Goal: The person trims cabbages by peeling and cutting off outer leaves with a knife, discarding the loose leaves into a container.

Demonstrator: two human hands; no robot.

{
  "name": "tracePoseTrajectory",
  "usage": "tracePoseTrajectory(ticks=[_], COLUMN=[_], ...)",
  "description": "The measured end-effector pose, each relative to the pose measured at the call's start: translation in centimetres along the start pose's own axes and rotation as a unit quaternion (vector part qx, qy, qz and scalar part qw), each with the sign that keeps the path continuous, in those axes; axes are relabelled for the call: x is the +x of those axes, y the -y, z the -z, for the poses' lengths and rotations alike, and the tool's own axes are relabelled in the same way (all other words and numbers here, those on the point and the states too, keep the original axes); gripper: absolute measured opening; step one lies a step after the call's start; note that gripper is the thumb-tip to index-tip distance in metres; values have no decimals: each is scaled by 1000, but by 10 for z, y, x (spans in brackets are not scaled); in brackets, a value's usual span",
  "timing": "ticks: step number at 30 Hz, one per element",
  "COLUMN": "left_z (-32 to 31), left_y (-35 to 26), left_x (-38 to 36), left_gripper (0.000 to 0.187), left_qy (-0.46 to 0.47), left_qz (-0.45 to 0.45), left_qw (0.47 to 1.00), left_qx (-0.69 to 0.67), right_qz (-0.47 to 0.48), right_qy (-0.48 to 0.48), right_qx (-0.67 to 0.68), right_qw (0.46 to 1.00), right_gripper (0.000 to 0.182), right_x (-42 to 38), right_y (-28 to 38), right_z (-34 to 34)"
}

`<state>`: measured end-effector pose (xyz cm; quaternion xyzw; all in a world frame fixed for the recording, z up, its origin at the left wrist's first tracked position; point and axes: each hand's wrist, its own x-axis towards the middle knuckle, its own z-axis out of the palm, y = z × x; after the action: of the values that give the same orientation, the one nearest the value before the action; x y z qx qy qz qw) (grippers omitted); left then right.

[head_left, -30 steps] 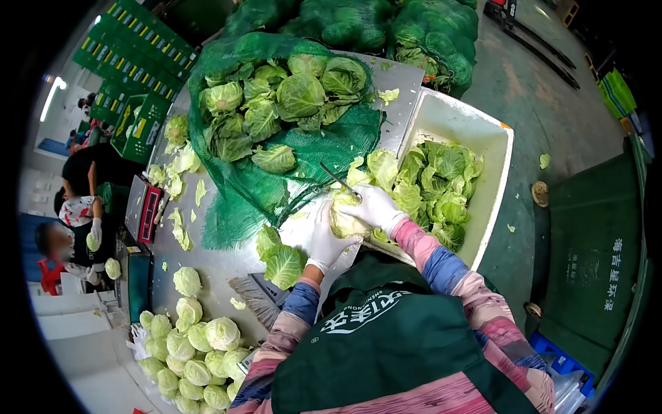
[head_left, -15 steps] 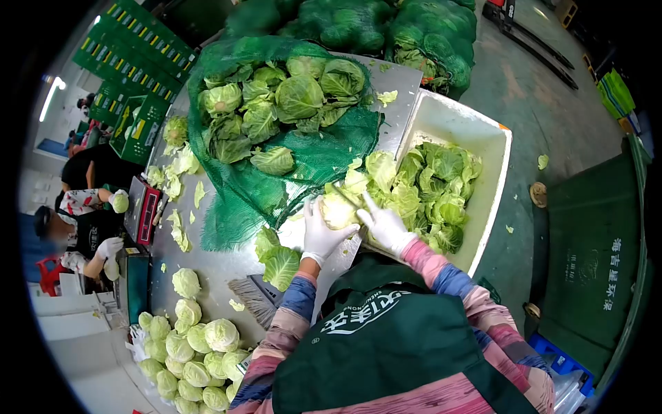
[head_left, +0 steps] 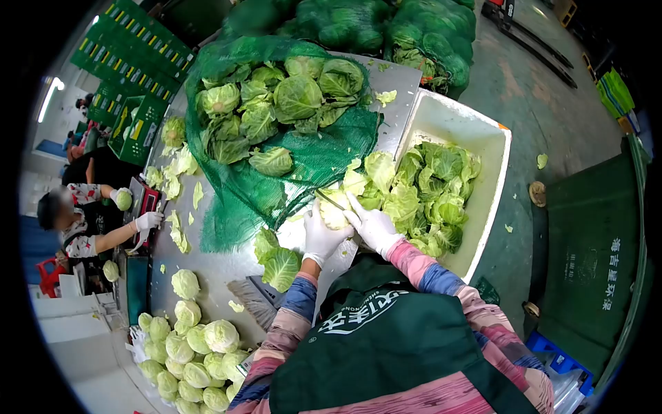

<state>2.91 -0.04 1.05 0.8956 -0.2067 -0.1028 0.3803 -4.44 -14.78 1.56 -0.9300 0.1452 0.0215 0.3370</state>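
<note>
Between my two gloved hands is a pale, trimmed cabbage (head_left: 334, 215), just above the metal table. My left hand (head_left: 323, 237) wraps around its near left side and steadies it. My right hand (head_left: 376, 232) is closed on a knife (head_left: 332, 200); its thin dark blade lies across the top of the cabbage, while the handle is hidden in my glove. Loose pale leaves (head_left: 355, 182) lie just beyond the cabbage, beside the white foam box (head_left: 492, 200) full of leaves (head_left: 434, 193). Two green leaves (head_left: 279, 268) rest left of my left wrist.
Untrimmed cabbages (head_left: 298, 98) sit in an open green mesh sack (head_left: 234, 196). Trimmed cabbages (head_left: 196, 345) are piled at the lower left, near a brush (head_left: 255, 300). A co-worker (head_left: 89, 214) stands by a red scale (head_left: 148, 201). A green bin (head_left: 586, 269) stands at right.
My right hand and the knife have shifted left across the cabbage; my left hand stays around it. The co-worker's gloved hand has reached toward the scale.
</note>
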Motion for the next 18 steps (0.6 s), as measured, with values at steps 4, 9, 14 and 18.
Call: tracePoseTrajectory(ticks=[4, 9, 14, 18], left_z=[0, 5, 7, 12], left_y=[-5, -8, 33, 26], left_x=[-5, -33, -47, -52], left_gripper=[110, 108, 100, 104], left_qy=[-12, -23, -15, 31], left_qz=[-4, -42, -1, -5], left_qw=[999, 997, 984, 980], left_qx=[41, 54, -176, -194], right_qz=[-22, -178, -280, -86], right_qy=[20, -87, -140, -66], right_qx=[38, 234, 64, 300], right_qw=[999, 952, 947, 948], right_gripper=[53, 48, 49, 86], right_x=[-1, 29, 23, 5], right_y=[2, -75, -119, -30], right_z=[6, -3, 35, 43])
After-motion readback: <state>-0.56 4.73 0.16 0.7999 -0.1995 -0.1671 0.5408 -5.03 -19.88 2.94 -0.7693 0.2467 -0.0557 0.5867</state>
